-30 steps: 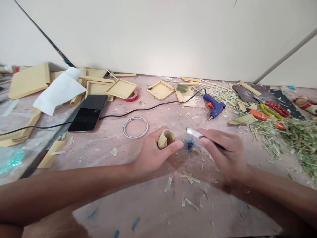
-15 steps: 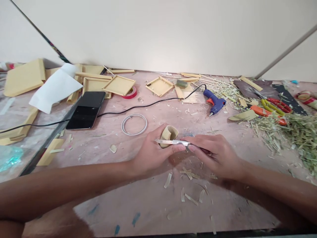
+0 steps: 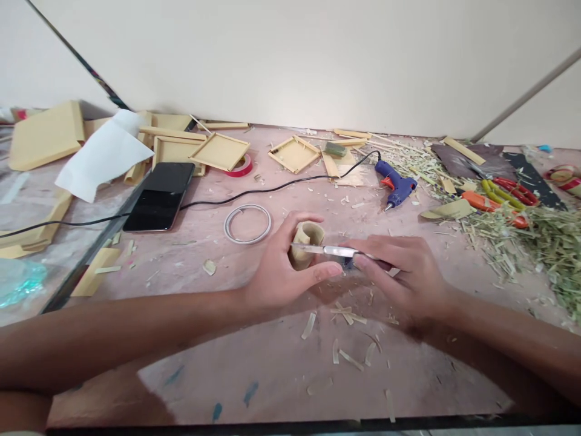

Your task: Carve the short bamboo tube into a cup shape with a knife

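Observation:
My left hand (image 3: 285, 266) is curled around a short, pale, hollow tube (image 3: 300, 259) that looks like bamboo, its open end facing up. The left thumb reaches out to the right in front of it. In my right hand (image 3: 403, 272) is a knife (image 3: 340, 251) with a pale metal neck and a dark handle. Its blade points left and lies across the near side of the tube, close below the rim. Thin shavings (image 3: 348, 313) are scattered on the table (image 3: 254, 345) beneath both hands.
A roll of white tape (image 3: 247, 224) and a black phone (image 3: 158, 197) lie to the left. Behind are shallow square trays (image 3: 295, 154). At right are a blue glue gun (image 3: 397, 184) with its cord, pliers (image 3: 497, 191), an orange-handled tool (image 3: 481, 201) and a heap of shavings (image 3: 554, 254).
The left fingers and thumb have loosened and spread a little around the tube. The knife blade has shifted slightly up and right against it. The whole view has moved slightly.

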Available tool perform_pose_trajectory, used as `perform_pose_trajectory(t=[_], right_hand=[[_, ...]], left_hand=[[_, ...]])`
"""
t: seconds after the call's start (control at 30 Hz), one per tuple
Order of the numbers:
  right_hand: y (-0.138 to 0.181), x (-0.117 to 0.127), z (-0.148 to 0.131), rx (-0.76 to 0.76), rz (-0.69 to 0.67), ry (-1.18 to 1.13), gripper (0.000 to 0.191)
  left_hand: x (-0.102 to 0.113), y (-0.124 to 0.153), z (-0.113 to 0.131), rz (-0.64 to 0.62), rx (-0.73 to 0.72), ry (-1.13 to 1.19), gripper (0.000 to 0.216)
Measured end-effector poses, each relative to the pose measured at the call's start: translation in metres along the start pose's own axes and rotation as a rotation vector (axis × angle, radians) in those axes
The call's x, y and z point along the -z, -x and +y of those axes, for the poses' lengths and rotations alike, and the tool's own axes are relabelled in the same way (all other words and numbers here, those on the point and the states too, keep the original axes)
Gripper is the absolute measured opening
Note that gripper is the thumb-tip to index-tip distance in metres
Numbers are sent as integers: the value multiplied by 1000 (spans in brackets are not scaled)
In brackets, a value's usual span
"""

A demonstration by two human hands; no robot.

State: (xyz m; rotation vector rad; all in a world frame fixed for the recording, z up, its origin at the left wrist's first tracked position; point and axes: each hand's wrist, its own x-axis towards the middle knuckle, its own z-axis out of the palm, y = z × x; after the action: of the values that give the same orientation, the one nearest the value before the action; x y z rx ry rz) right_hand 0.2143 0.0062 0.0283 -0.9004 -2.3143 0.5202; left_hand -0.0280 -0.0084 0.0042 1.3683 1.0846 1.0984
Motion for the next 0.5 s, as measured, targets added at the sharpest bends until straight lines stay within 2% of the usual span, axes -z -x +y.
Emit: perform_pose_trajectory(t=[0.23, 0.3, 0.5], right_hand=[[-1, -6, -2, 28, -86, -6, 34], [-1, -6, -3, 21, -87, -19, 35], [7, -12, -6, -9, -69, -41, 37]], left_hand=[[-8, 2, -6, -66, 152, 202, 46], [-9, 1, -7, -52, 152, 205, 39], [-10, 0, -3, -17, 138, 182, 39]])
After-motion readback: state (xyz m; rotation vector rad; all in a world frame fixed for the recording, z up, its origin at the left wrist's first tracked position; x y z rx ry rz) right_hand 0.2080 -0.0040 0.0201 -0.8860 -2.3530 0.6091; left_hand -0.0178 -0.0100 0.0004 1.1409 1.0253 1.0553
